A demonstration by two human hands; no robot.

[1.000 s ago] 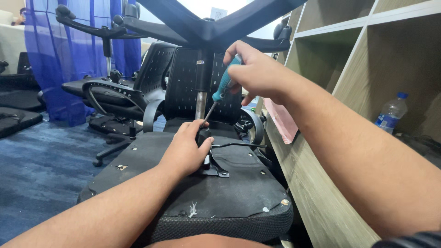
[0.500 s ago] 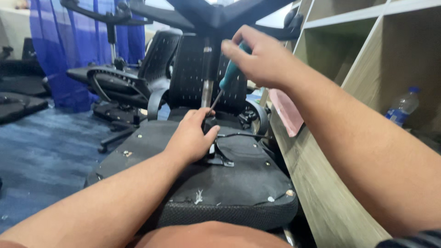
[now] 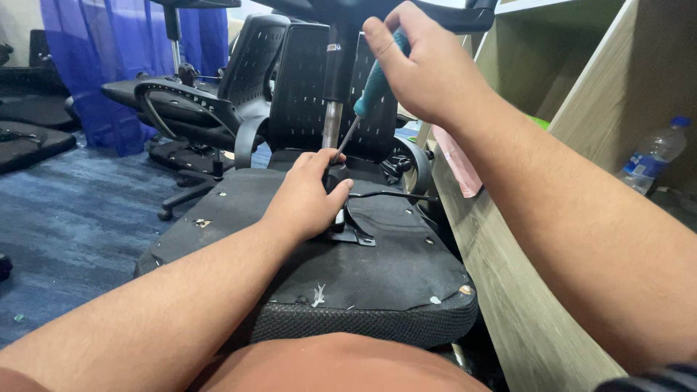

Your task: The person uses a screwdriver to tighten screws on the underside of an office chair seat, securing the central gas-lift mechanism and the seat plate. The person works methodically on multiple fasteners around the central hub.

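- Closest to the person, the upturned chair seat (image 3: 363, 276) lies bottom-up, its black underside dotted with staples and a bit of white fluff.
- The left hand (image 3: 308, 199) rests on the metal bracket (image 3: 352, 232) in the middle of that underside, fingers curled together and pressing down beside the chair's post (image 3: 332, 123).
- Just above it, the right hand (image 3: 428, 69) is clamped around the teal handle of a screwdriver (image 3: 363, 109); the thin shaft slants down so the tip sits right by the left fingertips.
- To the right stands a wooden shelf unit (image 3: 581, 87), with a plastic water bottle (image 3: 653, 156) in one bay.
- Farther back another black office chair (image 3: 210, 109) lies on the blue carpet (image 3: 65, 210), in front of a blue curtain (image 3: 102, 43).
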